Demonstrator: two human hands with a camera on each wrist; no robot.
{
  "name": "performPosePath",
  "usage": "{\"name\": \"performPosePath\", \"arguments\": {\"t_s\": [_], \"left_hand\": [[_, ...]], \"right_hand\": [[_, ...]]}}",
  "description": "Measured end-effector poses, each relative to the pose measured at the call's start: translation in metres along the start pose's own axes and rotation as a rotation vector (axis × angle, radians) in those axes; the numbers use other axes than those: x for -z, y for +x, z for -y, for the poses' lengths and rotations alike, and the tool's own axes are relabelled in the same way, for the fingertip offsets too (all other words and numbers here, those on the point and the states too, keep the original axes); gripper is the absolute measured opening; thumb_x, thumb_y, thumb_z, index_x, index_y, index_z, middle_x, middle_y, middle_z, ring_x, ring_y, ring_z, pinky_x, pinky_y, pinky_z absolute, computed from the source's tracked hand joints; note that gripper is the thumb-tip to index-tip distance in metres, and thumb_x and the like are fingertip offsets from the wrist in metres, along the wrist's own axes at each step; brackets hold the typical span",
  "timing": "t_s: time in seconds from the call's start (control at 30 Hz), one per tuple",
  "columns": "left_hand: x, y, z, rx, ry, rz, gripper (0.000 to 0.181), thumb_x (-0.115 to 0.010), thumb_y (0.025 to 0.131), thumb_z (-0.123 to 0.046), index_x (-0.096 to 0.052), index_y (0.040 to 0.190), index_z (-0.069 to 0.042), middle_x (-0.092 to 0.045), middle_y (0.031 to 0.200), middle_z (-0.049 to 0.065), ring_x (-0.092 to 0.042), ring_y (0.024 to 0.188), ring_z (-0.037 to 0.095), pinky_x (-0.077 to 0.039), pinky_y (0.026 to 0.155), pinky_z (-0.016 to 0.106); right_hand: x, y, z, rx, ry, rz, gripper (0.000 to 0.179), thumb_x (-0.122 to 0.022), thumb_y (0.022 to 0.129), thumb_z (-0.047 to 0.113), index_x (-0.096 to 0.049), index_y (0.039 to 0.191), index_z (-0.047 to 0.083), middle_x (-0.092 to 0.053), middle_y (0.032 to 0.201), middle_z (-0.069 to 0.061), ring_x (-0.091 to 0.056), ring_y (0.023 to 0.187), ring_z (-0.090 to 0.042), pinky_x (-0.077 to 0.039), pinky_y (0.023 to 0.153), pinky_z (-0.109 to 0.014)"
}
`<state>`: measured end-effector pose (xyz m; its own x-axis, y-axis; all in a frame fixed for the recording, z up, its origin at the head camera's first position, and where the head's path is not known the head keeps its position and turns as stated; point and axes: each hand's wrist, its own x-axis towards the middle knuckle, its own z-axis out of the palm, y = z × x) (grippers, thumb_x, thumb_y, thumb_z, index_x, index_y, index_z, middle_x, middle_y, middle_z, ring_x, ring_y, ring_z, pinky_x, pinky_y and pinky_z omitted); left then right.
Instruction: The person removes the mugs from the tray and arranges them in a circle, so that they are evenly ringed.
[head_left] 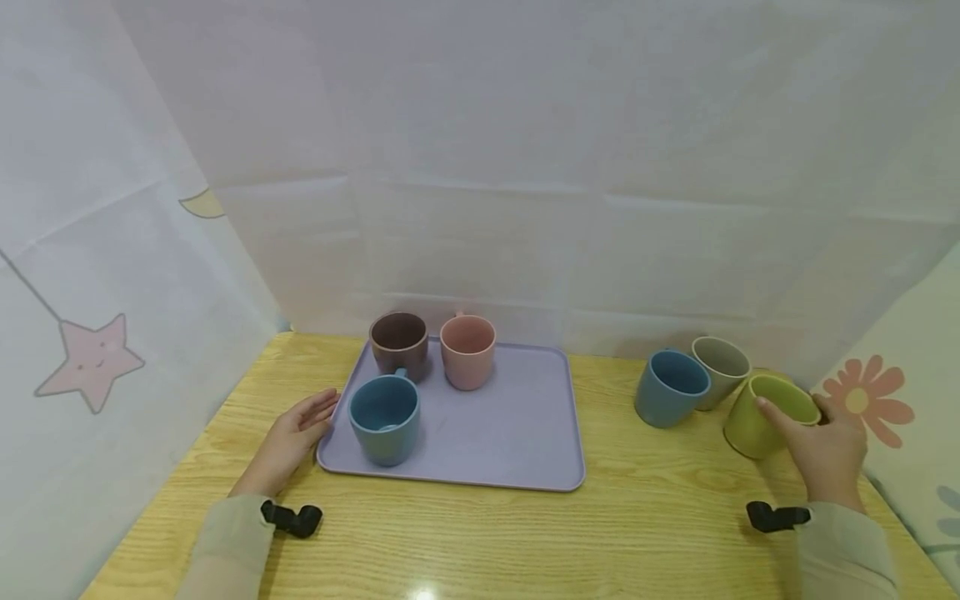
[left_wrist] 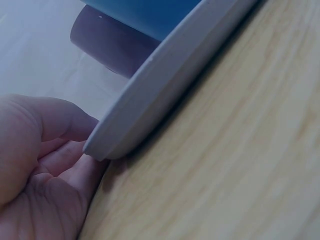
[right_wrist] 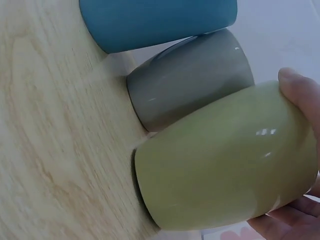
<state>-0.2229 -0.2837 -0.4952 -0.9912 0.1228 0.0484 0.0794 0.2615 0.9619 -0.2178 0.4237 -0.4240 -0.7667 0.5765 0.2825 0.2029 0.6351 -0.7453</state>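
At the right of the head view, my right hand (head_left: pixel 828 442) grips a yellow-green mug (head_left: pixel 761 421), thumb at the rim and fingers round its far right side. In the right wrist view the yellow-green mug (right_wrist: pixel 225 165) stands on or just above the table; I cannot tell which. Beside it are a grey-beige mug (head_left: pixel 722 371) and a blue mug (head_left: pixel 667 392). My left hand (head_left: pixel 288 442) rests at the left edge of a lilac tray (head_left: pixel 495 442), its fingers fairly straight along the rim. That tray carries a teal mug (head_left: pixel 386 421), a brown mug (head_left: pixel 400 346) and a pink mug (head_left: pixel 468 354).
The wooden table (head_left: pixel 450 542) runs under everything. A pale cloth (head_left: pixel 480 167) hangs behind and at both sides, close to the table's back edge. A printed star (head_left: pixel 93 362) shows at left, a printed flower (head_left: pixel 870 400) at right.
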Motion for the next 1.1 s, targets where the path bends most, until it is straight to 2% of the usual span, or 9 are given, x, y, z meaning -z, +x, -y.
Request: {"name": "performPosePath", "arguments": {"t_s": [0.1,0.2,0.27,0.37,0.53,0.73,0.9,1.03,1.1], "left_hand": [[0.000,0.001,0.000,-0.002,0.006,-0.001,0.053,-0.048,0.098,-0.006,-0.028,0.147,-0.003,-0.033,0.148,0.016,-0.032,0.135,0.031,-0.036,0.090,0.006],[0.000,0.001,0.000,-0.004,0.003,-0.003,0.053,-0.048,0.098,-0.005,-0.028,0.147,-0.003,-0.033,0.148,0.016,-0.032,0.135,0.032,-0.036,0.090,0.006],[-0.001,0.001,0.000,-0.004,0.001,-0.003,0.053,-0.048,0.098,-0.006,-0.028,0.147,-0.003,-0.033,0.148,0.016,-0.032,0.135,0.031,-0.036,0.090,0.006],[-0.001,0.001,0.000,0.000,-0.002,-0.007,0.053,-0.048,0.098,-0.007,-0.029,0.147,-0.004,-0.034,0.147,0.017,-0.033,0.135,0.031,-0.036,0.090,0.006],[0.000,0.000,0.000,0.012,0.008,-0.012,0.052,-0.048,0.098,-0.007,-0.029,0.146,-0.004,-0.035,0.147,0.017,-0.033,0.134,0.030,-0.036,0.090,0.006],[-0.001,0.001,0.003,0.020,0.018,-0.013,0.052,-0.048,0.098,-0.007,-0.029,0.146,-0.003,-0.035,0.147,0.016,-0.033,0.134,0.030,-0.036,0.090,0.006],[-0.001,0.001,0.003,0.011,-0.002,-0.008,0.052,-0.048,0.098,-0.006,-0.029,0.146,-0.003,-0.034,0.147,0.016,-0.033,0.135,0.030,-0.036,0.090,0.006],[-0.001,0.000,0.000,0.018,0.003,-0.009,0.052,-0.047,0.098,-0.006,-0.028,0.147,-0.004,-0.034,0.148,0.016,-0.032,0.135,0.030,-0.036,0.090,0.005],[-0.001,0.000,-0.001,0.021,0.011,-0.012,0.052,-0.047,0.098,-0.007,-0.028,0.146,-0.003,-0.034,0.147,0.016,-0.033,0.135,0.030,-0.036,0.090,0.005]], "right_hand": [[-0.004,0.002,-0.001,0.011,0.021,-0.028,0.054,-0.081,0.069,0.045,-0.053,0.083,0.002,-0.039,0.061,-0.004,-0.037,0.056,-0.013,-0.032,0.045,-0.022],[-0.006,0.001,0.001,-0.021,0.038,-0.001,0.055,-0.078,0.071,0.047,-0.055,0.093,0.002,-0.046,0.071,-0.009,-0.042,0.061,-0.014,-0.036,0.047,-0.020],[-0.007,0.000,0.001,-0.067,0.060,0.047,0.063,-0.076,0.074,0.047,-0.056,0.117,0.006,-0.056,0.096,-0.017,-0.052,0.078,-0.018,-0.044,0.058,-0.020],[-0.008,-0.003,0.002,-0.127,0.100,0.105,0.085,-0.072,0.077,0.048,-0.036,0.144,0.010,-0.044,0.134,-0.020,-0.050,0.107,-0.028,-0.047,0.078,-0.030],[-0.008,-0.004,0.003,-0.127,0.125,0.165,0.101,-0.069,0.079,0.049,-0.011,0.151,0.007,-0.015,0.153,-0.018,-0.021,0.136,-0.039,-0.028,0.104,-0.057],[-0.007,-0.006,0.009,-0.141,0.147,0.178,0.103,-0.067,0.080,0.051,-0.004,0.152,0.010,-0.006,0.156,-0.014,-0.011,0.140,-0.038,-0.019,0.108,-0.058],[-0.008,-0.010,0.021,-0.136,0.237,0.027,0.079,-0.062,0.087,0.041,-0.025,0.149,0.007,-0.024,0.152,-0.014,-0.021,0.139,-0.030,-0.020,0.113,-0.045],[-0.011,-0.015,0.033,0.031,0.285,-0.164,0.053,-0.058,0.088,0.021,-0.047,0.137,0.005,-0.042,0.141,-0.012,-0.032,0.133,-0.023,-0.024,0.111,-0.035],[-0.012,-0.019,0.042,0.101,0.312,-0.200,0.047,-0.055,0.088,0.016,-0.052,0.134,0.007,-0.045,0.137,-0.009,-0.036,0.129,-0.020,-0.028,0.109,-0.031]]}}
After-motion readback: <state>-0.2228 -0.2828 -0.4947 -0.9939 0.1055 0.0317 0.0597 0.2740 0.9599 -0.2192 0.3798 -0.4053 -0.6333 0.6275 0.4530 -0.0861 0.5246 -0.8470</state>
